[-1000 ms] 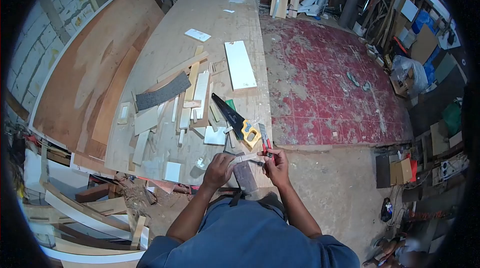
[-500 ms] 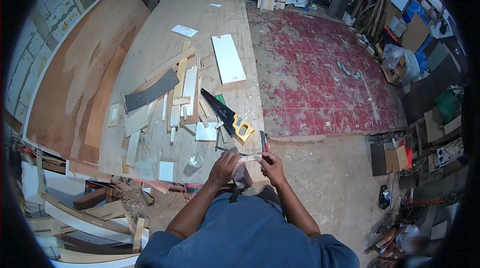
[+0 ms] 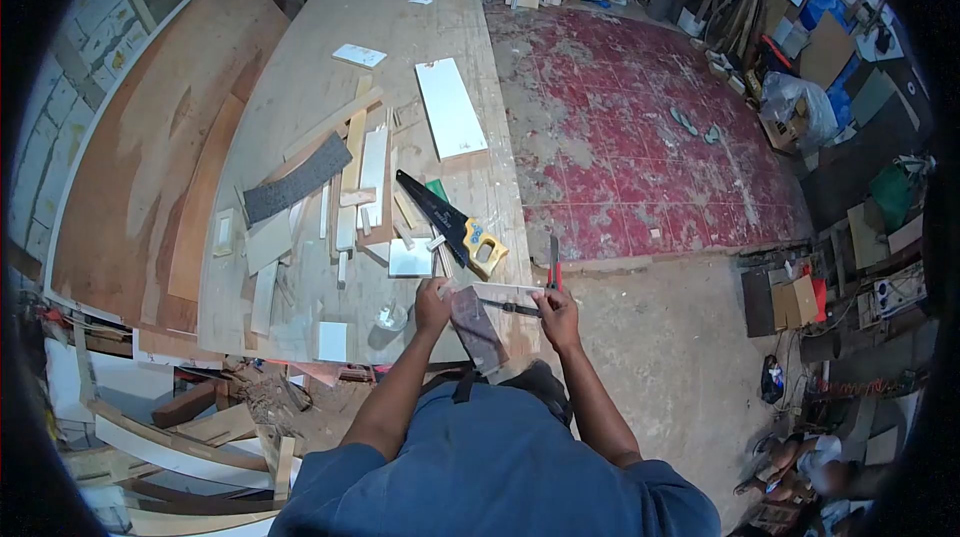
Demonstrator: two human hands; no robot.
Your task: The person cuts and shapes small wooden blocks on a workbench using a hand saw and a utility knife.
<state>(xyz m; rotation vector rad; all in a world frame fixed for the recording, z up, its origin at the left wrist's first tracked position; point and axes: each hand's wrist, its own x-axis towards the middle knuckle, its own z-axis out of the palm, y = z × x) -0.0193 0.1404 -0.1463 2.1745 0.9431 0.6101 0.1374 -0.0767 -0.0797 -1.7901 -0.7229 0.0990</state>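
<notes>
My left hand is closed at the near end of the workbench, its fingertips pinching the left end of a thin pale strip. The strip spans the gap to my right hand, which is closed round a red and black tool that points away from me, past the bench edge. The strip's right end meets the fingers of that hand. Under the strip, a dark brownish piece lies slanted on the bench, beside a slim black tool. A yellow-handled saw rests just beyond.
Wood offcuts, a dark grey curved piece and a white board lie on the bench. A clear container stands left of my left hand. Another person is at the lower right.
My hands have moved apart, exposing more of the strip and the dark piece below. The red and black tool has left the bench edge and is now in my right hand.
</notes>
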